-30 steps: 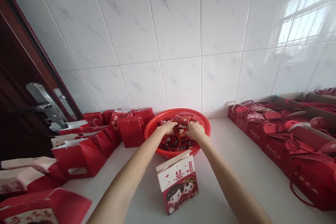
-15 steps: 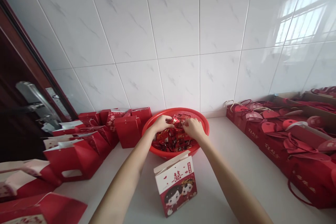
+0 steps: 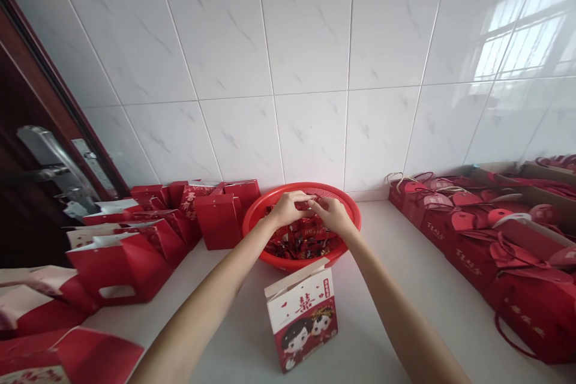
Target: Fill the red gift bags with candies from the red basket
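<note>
An orange-red plastic basket (image 3: 355, 216) holds a heap of shiny red wrapped candies (image 3: 303, 240). Over the candies, my left hand (image 3: 290, 208) and my right hand (image 3: 332, 213) meet, fingertips close together or touching. Both hands have curled, closed fingers. What they pinch is hidden behind the fingers and merges with the red wrappers. In front of the basket stands a white-and-red paper gift box (image 3: 303, 315), printed with two cartoon figures and a red double-happiness sign. Its top flap stands up, and it lies between my forearms, touched by neither.
Several red paper boxes (image 3: 218, 222) stand along the left, some with open tops (image 3: 112, 261). Rows of red gift bags (image 3: 477, 252) with cord handles line the right. A tiled wall (image 3: 310, 138) rises behind the white surface (image 3: 378, 252); a door handle (image 3: 58, 150) is far left.
My hands have come closer together over the basket, the left moving right and up. The red shiny wrapper seen earlier at my left fingers is now covered. The box has not moved.
</note>
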The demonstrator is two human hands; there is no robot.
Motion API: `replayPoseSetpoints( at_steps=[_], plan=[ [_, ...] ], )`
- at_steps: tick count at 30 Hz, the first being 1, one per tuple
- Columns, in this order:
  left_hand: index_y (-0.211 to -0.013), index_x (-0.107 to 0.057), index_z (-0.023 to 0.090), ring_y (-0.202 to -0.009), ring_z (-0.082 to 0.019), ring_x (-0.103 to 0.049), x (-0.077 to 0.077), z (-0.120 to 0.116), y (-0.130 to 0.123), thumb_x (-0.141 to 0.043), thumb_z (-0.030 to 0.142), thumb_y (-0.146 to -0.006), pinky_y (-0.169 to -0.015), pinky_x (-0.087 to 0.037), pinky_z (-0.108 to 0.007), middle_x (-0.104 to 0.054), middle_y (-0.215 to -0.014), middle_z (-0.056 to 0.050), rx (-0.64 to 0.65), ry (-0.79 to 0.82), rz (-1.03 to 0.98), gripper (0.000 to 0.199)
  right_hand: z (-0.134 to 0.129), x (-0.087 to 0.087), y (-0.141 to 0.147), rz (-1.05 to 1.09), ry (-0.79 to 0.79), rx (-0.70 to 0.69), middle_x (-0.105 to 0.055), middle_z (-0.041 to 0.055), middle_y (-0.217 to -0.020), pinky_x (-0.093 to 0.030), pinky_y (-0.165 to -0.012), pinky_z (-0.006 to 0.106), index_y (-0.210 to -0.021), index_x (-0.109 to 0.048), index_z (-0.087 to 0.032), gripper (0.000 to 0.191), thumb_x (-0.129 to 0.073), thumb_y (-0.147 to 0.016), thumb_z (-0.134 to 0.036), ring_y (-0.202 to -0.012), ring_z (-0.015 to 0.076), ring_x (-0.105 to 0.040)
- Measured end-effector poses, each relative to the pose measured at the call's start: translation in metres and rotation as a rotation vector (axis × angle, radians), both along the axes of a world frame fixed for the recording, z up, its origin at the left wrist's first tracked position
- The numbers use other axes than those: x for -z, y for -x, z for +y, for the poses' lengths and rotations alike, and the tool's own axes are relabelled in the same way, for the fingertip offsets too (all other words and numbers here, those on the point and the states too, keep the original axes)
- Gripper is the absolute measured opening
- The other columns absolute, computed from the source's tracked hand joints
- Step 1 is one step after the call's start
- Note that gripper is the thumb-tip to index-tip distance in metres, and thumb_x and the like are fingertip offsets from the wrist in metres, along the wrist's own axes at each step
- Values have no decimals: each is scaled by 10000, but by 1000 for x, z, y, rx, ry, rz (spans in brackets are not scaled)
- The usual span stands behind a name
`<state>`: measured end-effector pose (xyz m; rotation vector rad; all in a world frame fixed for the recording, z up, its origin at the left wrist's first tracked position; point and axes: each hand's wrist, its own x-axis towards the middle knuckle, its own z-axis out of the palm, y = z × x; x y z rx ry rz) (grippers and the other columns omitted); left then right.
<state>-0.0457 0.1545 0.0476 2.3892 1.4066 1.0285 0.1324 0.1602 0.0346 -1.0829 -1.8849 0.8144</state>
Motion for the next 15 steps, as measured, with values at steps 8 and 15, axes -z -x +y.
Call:
replayPoseSetpoints(
  at_steps=[8, 15],
  plan=[
    [-1465, -493, 233, -1160, -245, -664, 1, -3, -2, -738, 200, -773, -1012, -533, -352, -621, -1419, -69, -29, 89, 77, 734, 2, 2, -7, 444, 167, -107, -756, 74, -977, -568, -734, 299, -980, -675, -178, 217, -571, -867, -330, -852, 201, -714],
    [-1054, -736, 182, -927, -215, -704, -2, -4, -5, -557, 330, -928, -850, -543, -306, -782, -1006, -50, -16, 46, 30, 264, -4, -2, -7, 484, 241, -136, -742, 49, -884, -574, -709, 275, -916, -701, -176, 230, -627, -828, -376, -809, 180, -700]
  ],
)
